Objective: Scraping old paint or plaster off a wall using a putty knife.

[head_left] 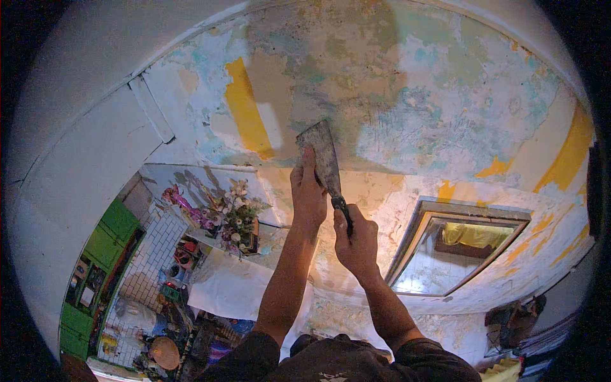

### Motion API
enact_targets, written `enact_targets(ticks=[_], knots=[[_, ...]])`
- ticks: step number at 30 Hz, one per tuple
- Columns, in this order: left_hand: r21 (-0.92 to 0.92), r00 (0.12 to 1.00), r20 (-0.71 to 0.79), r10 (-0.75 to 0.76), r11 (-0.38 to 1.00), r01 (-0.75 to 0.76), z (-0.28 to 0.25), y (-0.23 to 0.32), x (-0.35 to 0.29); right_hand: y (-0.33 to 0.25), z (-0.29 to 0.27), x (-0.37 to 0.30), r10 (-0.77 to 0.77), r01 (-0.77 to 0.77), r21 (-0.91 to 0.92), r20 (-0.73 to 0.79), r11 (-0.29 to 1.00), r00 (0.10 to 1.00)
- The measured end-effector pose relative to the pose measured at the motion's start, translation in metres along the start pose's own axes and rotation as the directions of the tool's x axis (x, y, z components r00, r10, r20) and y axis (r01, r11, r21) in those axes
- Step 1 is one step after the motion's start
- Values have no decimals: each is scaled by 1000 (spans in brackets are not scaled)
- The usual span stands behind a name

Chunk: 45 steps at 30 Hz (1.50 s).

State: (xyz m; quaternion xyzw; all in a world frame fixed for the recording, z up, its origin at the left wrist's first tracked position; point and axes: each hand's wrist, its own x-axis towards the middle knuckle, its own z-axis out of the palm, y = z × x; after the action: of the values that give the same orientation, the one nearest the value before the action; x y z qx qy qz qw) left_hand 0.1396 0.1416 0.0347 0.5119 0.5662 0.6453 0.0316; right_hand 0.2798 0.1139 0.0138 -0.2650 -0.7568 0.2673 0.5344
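A paint scraper (327, 153) with a wide, worn grey metal blade and a dark handle is held up in front of me, its blade edge up at the wall. My right hand (355, 239) is closed round the handle. Against the lower left side of the blade my left hand (308, 191) grips, one finger laid up along the metal. Behind the blade spreads a patchy wall (439, 121) with beige, white and pale blue-green layers of flaking paint. A yellow painted strip (247, 111) runs down it, left of the blade. Whether the blade edge touches the wall I cannot tell.
A framed mirror or window opening (455, 248) is at right. Dried flowers (235, 213) stand at lower left, beside a white sheet or board (226, 283). Farther left, green cabinets (111, 235) flank white brick-pattern tiling (156, 245). A pale beam (151, 108) juts out at upper left.
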Motion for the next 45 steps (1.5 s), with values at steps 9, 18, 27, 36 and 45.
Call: enact_targets(ticks=[9, 18, 27, 36, 45], knots=[[172, 1000, 5, 8, 985, -9, 1, -6, 3, -4, -2, 2, -12, 11, 68, 10, 998, 1000], [-467, 995, -96, 17, 882, -61, 0, 36, 9, -10, 1, 10, -18, 20, 112, -17, 994, 1000], [-339, 998, 20, -54, 939, 57, 3, 20, 3, -18, -5, 5, 40, -40, 23, -13, 999, 999], [-721, 907, 272, -321, 556, 413, 0, 12, 5, -11, -5, 8, 6, -6, -8, 24, 1000, 1000], [-738, 935, 161, -316, 591, 327, 2, 23, 3, -10, -6, 5, 106, -104, -33, 49, 994, 993]])
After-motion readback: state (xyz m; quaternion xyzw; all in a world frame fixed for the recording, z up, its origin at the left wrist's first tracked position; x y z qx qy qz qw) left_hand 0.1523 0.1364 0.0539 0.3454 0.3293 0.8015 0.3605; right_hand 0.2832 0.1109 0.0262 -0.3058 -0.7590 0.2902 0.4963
